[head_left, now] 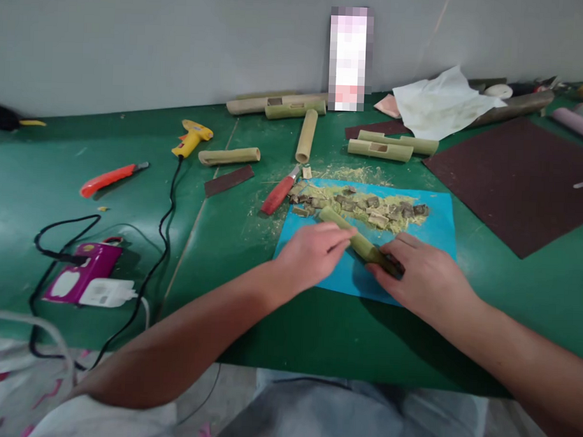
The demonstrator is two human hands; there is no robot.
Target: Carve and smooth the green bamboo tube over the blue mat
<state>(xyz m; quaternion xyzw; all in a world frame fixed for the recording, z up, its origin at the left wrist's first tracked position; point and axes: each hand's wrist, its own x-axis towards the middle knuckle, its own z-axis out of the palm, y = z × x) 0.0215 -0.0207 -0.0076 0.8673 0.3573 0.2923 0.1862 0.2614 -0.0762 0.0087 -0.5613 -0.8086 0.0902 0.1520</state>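
Note:
A green bamboo tube slants across the blue sheet, its far end pointing up and left. My left hand is closed on the tube's middle, thumb and fingers pressed against it. At its near right end, my right hand grips with thumb and fingers. Something dark shows there between the right fingers; I cannot tell whether it is a separate piece or part of the tube. Just beyond the hands, bamboo chips and pale shavings lie on the sheet. A red-handled knife rests at the sheet's left edge.
More bamboo tubes lie behind the sheet, some with cut slots. Left are a yellow glue gun, an orange cutter and a purple power strip with cables. A dark brown sheet lies right.

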